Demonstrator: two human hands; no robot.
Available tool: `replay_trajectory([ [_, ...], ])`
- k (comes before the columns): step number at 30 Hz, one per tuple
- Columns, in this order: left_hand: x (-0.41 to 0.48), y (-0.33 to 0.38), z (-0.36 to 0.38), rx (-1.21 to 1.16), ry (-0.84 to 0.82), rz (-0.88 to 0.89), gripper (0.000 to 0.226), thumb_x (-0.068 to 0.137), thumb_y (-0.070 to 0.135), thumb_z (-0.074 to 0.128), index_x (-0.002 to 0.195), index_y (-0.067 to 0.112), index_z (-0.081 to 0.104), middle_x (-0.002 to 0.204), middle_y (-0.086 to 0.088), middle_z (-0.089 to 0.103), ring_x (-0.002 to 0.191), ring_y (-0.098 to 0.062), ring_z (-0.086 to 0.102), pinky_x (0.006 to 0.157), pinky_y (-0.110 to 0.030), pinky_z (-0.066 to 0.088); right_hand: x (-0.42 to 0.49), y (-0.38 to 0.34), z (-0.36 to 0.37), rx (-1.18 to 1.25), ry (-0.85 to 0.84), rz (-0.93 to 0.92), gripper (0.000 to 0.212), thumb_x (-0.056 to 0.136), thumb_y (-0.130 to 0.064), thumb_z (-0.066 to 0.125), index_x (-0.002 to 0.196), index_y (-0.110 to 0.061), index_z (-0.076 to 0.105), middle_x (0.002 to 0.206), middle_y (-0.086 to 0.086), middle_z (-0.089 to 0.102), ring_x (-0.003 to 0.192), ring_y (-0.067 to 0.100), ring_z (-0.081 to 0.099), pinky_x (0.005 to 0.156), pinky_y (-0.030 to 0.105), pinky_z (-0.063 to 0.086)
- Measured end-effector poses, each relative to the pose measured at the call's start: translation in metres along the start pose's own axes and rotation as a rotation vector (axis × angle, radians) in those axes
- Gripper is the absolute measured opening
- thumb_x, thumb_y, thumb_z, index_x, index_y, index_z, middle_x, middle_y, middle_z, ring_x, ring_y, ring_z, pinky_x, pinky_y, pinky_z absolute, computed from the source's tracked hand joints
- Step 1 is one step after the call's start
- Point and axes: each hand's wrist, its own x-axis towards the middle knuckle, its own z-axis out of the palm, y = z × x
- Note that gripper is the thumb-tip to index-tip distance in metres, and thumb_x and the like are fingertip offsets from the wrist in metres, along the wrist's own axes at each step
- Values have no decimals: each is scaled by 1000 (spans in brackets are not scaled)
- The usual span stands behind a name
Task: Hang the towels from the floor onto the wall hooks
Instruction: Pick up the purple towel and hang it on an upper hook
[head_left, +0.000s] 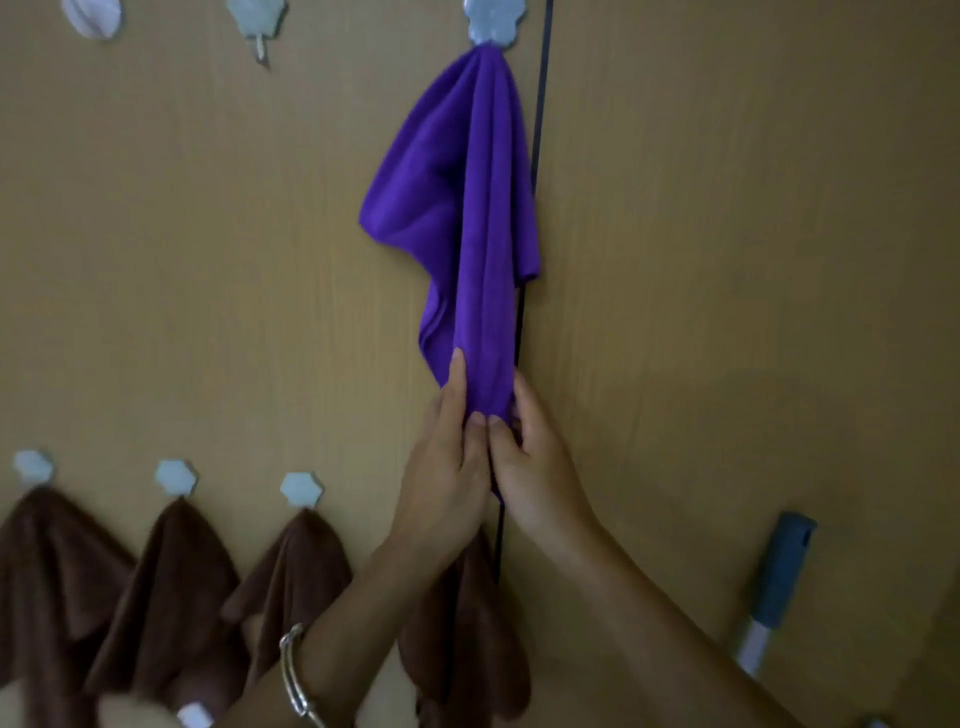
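3 brown towels (171, 597) hang lower-left; hands (449, 467) (535, 467) pinch purple towel (467, 208) btm.

The one head-worn camera is facing the wooden wall (208, 260) almost head-on, sitting close enough that the wall is filling the whole view. The purple towel (467, 208) is hanging just right of centre, its hook (492, 21) cut by the top edge. The left hand (447, 467) and right hand (535, 462) are reaching in from the bottom. The wide lens is bowing the dark seam (537, 130).
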Motion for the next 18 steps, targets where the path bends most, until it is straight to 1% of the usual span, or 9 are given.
replay_trajectory([
  [4,-59,-14,-14,67,-38,-109,52,97,20,42,140,43,21,126,33,38,115,26,34,94,0,28,-66,40,12,16,-80,186,37,91,-17,51,121,-39,55,104,-13,68,98,-2,63,88,23,49],
  [7,-113,-35,-34,89,0,-286,43,93,20,51,126,44,38,117,36,46,110,25,42,86,3,32,-119,70,33,-105,-255,277,32,90,-30,52,117,-47,55,122,-15,60,115,3,56,101,33,45],
  [8,-131,-44,-42,108,7,-338,41,88,24,52,122,44,43,116,34,47,109,21,46,85,4,32,-135,79,41,-139,-335,318,27,91,-32,53,110,-50,57,117,-17,61,110,-4,55,99,27,45],
  [9,-148,-53,-52,138,6,-402,42,81,28,53,118,47,45,116,31,50,110,16,49,87,4,32,-148,81,49,-116,-439,384,25,91,-27,56,97,-52,57,104,-17,63,95,-11,57,91,16,45],
  [10,-164,-62,-62,173,2,-452,46,77,29,53,115,54,46,116,28,54,109,11,52,87,2,34,-159,85,59,-94,-538,427,33,91,-21,58,86,-54,57,91,-16,63,81,-14,57,81,9,42],
  [12,-194,-75,-85,238,-8,-534,47,79,27,57,107,64,52,112,23,60,103,14,56,82,1,37,-181,90,77,-94,-684,487,43,91,-19,57,74,-59,60,79,-15,62,66,-13,56,69,7,39],
  [14,-221,-78,-107,237,-13,-640,45,89,17,59,104,58,56,110,22,61,98,17,56,75,2,38,-195,87,91,-109,-794,546,32,91,-26,53,84,-56,61,86,-16,64,72,-8,56,71,12,42],
  [16,-244,-75,-129,235,-21,-740,33,93,12,55,108,42,56,112,15,62,102,6,59,75,0,40,-201,78,104,-111,-881,558,22,94,-26,52,107,-40,62,103,-13,63,89,2,58,81,17,45],
  [18,-266,-77,-152,244,22,-797,30,93,11,53,115,32,56,118,7,62,105,-5,59,85,-11,44,-206,66,119,-102,-922,503,26,96,-18,52,120,-19,62,106,-6,60,94,5,55,78,6,42],
])
